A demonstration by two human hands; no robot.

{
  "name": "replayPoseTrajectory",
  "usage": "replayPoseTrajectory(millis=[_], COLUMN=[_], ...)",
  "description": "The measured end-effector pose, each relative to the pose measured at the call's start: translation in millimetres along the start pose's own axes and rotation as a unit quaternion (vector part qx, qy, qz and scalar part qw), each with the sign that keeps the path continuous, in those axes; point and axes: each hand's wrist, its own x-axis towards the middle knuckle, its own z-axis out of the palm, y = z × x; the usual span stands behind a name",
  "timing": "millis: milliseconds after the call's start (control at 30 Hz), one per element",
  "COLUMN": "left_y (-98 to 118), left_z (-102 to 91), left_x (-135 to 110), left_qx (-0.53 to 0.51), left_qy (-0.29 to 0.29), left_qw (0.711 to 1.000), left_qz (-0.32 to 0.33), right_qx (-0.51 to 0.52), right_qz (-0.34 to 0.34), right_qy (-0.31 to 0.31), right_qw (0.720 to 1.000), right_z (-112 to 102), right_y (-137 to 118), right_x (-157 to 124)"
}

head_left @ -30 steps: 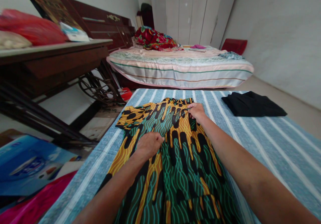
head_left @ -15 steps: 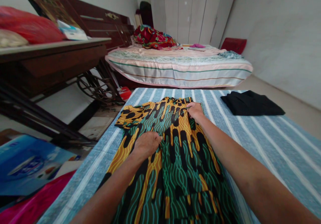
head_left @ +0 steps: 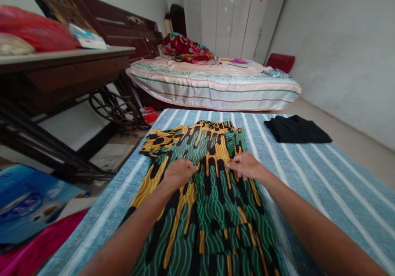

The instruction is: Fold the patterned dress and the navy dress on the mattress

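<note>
Two bare hands work on one short-sleeved shirt, patterned in green, black and yellow, which lies spread on a blue-and-white striped sheet, its collar at the far end. One sleeve reaches out to the left. The left hand rests at the middle of the chest, back of the hand up, fingers curled, its grip clamped on the cloth between thumb and forefinger. The right hand is just beside it, toward the shirt's right edge, its grip also pinching the cloth, lower fingers bent under. Both forearms slant inward from the bottom corners. One folded black cloth lies well apart, to the right. Beyond stands one bed with one heaped red floral blanket.
</note>
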Motion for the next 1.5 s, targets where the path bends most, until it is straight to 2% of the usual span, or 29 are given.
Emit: replayPoseTrajectory(millis=[100,200,467,600,700,767,867,967,1133,1300,1500], left_y=[-0.6,0.1,3.7,7.0,9.3,10.1,10.8,11.0,8.2,3.7,3.3], left_z=[0.9,-0.7,-7.3,-5.5,-2.5,-0.5,2.3,5.7,11.8,14.2,14.8], left_x=[1.1,0.8,-3.2,-6.3,-11.6,-16.5,-24.0,-28.5,-27.1,-26.3,-29.5], left_qx=[-0.005,0.006,0.022,0.034,0.041,0.046,0.057,0.071,0.079,0.076,0.082], left_qy=[0.005,0.002,0.000,0.018,0.045,0.065,0.089,0.107,0.107,0.110,0.105], left_qw=[1.000,1.000,1.000,0.999,0.998,0.997,0.994,0.990,0.986,0.985,0.984], left_qz=[0.003,0.008,0.004,-0.007,-0.011,-0.004,0.027,0.066,0.096,0.109,0.116], right_qx=[-0.007,0.006,-0.007,-0.060,-0.142,-0.201,-0.246,-0.275,-0.318,-0.341,-0.240], right_qz=[0.001,0.005,0.024,0.014,-0.045,-0.124,-0.268,-0.349,-0.367,-0.382,-0.372], right_qy=[-0.088,-0.102,-0.062,0.020,0.099,0.122,0.100,0.077,0.097,0.116,0.117], right_qw=[0.996,0.995,0.998,0.998,0.984,0.964,0.926,0.892,0.869,0.851,0.889], right_z=[9.4,16.0,17.6,18.1,21.1,26.5,40.6,59.6,86.8,90.8,84.1], right_y=[3.9,7.4,13.2,8.8,1.6,-3.7,-11.9,-19.5,-25.8,-23.7,-17.5], right_x=[-28.6,-41.4,-52.5,-64.4,-88.8,-111.6,-146.2,-167.5,-165.9,-156.3,-151.7])
